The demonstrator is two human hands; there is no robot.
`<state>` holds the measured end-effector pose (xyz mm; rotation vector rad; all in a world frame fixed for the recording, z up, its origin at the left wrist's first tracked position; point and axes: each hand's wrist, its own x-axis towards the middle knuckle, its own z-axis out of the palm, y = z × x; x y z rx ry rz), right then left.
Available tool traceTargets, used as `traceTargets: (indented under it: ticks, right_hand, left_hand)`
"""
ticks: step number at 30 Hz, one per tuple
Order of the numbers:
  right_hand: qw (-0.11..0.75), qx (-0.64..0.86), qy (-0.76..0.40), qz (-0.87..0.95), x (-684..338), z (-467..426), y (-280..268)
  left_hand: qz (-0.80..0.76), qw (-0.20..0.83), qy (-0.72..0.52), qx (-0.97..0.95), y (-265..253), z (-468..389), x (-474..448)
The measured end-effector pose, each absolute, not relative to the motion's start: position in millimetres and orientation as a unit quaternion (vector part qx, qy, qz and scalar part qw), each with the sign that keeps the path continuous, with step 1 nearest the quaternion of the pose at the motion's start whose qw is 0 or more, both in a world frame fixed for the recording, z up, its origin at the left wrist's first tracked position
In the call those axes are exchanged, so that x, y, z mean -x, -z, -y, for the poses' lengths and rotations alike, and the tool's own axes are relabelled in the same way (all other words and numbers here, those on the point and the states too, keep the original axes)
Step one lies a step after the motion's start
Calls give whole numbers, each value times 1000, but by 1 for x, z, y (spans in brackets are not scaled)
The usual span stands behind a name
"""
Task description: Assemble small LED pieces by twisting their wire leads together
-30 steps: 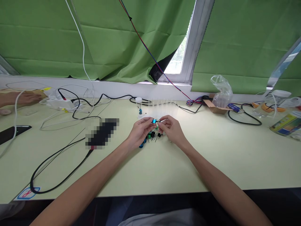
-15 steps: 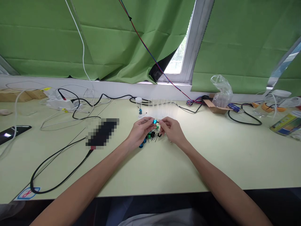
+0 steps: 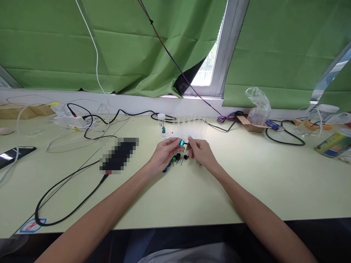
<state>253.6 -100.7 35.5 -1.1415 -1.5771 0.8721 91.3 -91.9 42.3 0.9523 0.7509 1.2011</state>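
Note:
Between its thumb and fingers, my left hand (image 3: 166, 152) pinches a small shiny blue part (image 3: 181, 143). My right hand (image 3: 201, 149) is closed on a thin dark piece (image 3: 186, 143) that meets the right side of the blue part; whether the two are joined is too small to tell. Beneath my fingers lies a pile of small green and black pieces (image 3: 177, 157), with thin metal pins among them. Darker blue round pieces (image 3: 165, 169) rest beside my left hand. Just beyond my hands stand a clear vial (image 3: 161, 124) with a blue piece inside and a row of clear tubes (image 3: 193, 126).
A black device (image 3: 119, 155), blurred out, lies to the left with its black cable looping toward the table's front edge. A phone (image 3: 16, 155) is at far left. Back right hold a cardboard box (image 3: 251, 126) with a plastic bag, plus a jar (image 3: 334, 144).
Both hands have shifted slightly. The blue part has moved a little to the right and down, and the dark piece beside it shows more clearly between my hands.

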Motion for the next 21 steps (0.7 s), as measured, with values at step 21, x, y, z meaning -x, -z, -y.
traceTargets:
  ticks: [21]
  right_hand:
    - [521, 422, -360, 649, -254, 99, -32]
  left_hand:
    - [-339, 642, -573, -380, -43, 91, -93]
